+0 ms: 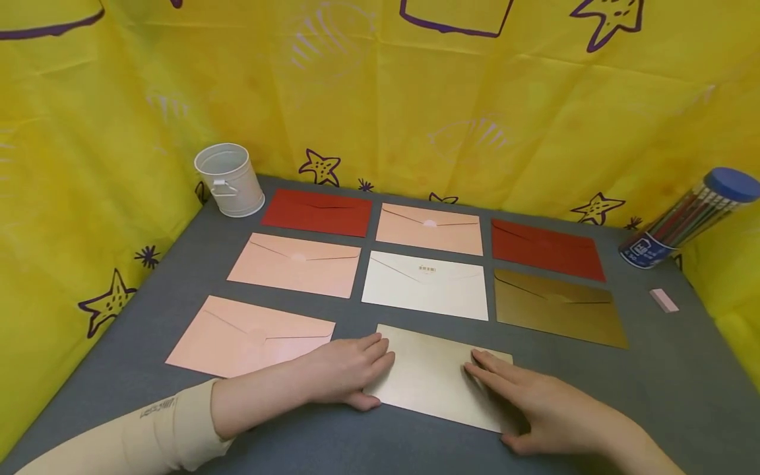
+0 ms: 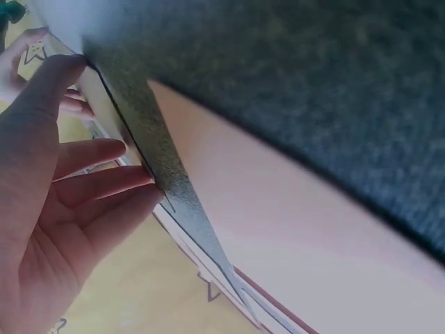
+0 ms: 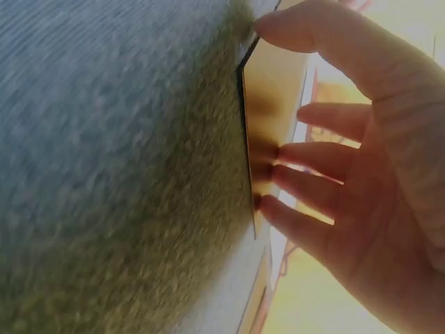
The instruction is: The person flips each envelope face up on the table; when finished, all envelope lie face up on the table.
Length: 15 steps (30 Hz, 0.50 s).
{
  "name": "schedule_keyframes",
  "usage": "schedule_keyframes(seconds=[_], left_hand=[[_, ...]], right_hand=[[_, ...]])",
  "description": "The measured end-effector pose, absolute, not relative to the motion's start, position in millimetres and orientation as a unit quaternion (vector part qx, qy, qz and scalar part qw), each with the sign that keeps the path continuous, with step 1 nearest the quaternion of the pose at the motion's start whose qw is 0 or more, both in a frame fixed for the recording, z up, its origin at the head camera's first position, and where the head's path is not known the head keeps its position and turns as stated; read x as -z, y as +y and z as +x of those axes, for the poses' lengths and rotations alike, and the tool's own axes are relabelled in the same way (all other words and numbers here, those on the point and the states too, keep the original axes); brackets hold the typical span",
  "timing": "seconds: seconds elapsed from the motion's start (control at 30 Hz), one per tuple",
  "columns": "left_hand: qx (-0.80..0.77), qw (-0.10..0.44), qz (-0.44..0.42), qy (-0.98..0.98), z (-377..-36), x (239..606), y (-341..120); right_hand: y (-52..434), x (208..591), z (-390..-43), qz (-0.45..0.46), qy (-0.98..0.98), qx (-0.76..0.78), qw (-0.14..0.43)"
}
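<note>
Grey bench carries a grid of flat envelopes: back row dark red envelope, pink envelope, second dark red envelope; middle row second pink envelope, cream envelope, gold envelope; front left a third pink envelope. White metal bucket at back-left corner; clear pencil tube with blue lid leans at back-right corner, pink eraser near right edge. Yellow starfish-print cloth walls the back and both sides.
</note>
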<state>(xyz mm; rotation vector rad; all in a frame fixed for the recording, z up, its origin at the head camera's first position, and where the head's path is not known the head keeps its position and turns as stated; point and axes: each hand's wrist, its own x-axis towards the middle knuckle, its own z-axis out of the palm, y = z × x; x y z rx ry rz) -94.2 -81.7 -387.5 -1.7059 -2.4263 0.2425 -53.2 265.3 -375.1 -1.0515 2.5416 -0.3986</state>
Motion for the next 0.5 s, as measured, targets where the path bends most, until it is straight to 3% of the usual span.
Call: schedule_keyframes(seconds=[0.27, 0.5], left_hand=[[-0.143, 0.168, -0.594, -0.773, -89.6, 392.9, -81.2], [-0.150, 0.201, -0.613, -0.749, -90.7, 394.6, -85.0]], right_hand=[[259.7, 376.4, -49.3, -0.384, 0.902, 0.107, 0.169], [261.6, 378.0, -45.5, -0.420, 0.894, 0.107, 0.112]])
